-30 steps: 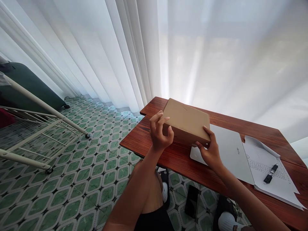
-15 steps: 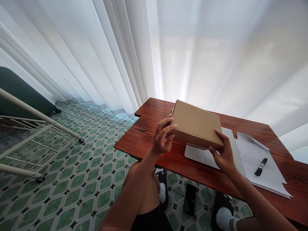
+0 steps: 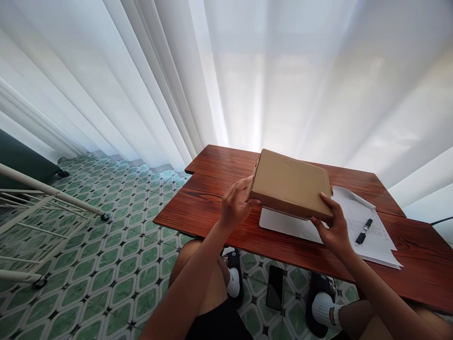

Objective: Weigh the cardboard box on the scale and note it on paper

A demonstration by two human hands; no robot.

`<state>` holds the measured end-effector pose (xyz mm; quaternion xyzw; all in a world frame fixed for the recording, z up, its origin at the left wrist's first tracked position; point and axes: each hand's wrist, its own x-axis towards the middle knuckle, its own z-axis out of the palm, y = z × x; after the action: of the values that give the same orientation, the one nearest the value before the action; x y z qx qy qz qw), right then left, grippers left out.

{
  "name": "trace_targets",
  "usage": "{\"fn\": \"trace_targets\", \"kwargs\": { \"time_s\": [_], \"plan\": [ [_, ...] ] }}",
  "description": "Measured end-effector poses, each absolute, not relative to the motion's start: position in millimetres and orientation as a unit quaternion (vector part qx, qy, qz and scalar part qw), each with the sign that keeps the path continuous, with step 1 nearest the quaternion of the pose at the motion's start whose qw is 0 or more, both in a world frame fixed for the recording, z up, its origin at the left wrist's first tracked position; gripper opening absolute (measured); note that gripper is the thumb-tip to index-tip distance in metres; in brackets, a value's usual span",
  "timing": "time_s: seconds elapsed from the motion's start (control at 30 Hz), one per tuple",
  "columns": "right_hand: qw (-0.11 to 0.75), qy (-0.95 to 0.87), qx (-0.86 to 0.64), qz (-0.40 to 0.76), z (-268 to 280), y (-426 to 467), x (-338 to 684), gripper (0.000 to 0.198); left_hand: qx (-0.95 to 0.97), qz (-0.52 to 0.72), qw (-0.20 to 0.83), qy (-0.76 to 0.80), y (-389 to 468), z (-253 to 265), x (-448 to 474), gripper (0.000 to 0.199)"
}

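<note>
A brown cardboard box is held tilted above the wooden table, its broad face turned up. My left hand grips the box's left end, thumb at the near lower corner and fingers along the side, partly hidden. At the near right corner, my right hand has its thumb below and fingers over the top edge. A flat, pale, silvery panel lies on the table beneath the box, which covers much of it.
Printed paper sheets with a curled top and a black pen lie at right on the reddish wooden table. A phone is on the tiled floor between my feet. White curtains hang behind; a wheeled metal rack stands left.
My left fingers have moved off the box's top edge and now lie along its left side. The box remains in both hands. My view has shifted a little to the right.
</note>
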<state>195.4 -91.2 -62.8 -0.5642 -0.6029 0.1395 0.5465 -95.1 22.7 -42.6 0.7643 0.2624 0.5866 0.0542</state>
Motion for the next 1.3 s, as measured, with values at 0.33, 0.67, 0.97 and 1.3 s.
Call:
{"fn": "trace_targets", "kwargs": {
  "time_s": [0.33, 0.67, 0.97, 1.3],
  "plan": [
    [0.55, -0.63, -0.536, 0.115, -84.8, -83.6, 220.3, 0.066, 0.784, 0.558, 0.035, 0.27, 15.6, -46.2, -83.2, 0.054],
    [0.581, -0.615, -0.5, 0.185, -53.2, -75.8, 236.1, 0.064, 0.785, 0.562, 0.118, 0.234, 30.7, -29.9, -59.5, 0.053],
    [0.579, -0.61, -0.518, 0.158, -43.5, -78.9, 269.4, 0.062, 0.772, 0.539, 0.255, 0.219, 29.8, -35.3, -37.1, 0.052],
    [0.565, -0.585, -0.561, 0.156, -48.9, -98.1, 283.8, 0.055, 0.766, 0.509, 0.319, 0.229, 23.9, -55.8, -18.0, 0.057]
  ]
}}
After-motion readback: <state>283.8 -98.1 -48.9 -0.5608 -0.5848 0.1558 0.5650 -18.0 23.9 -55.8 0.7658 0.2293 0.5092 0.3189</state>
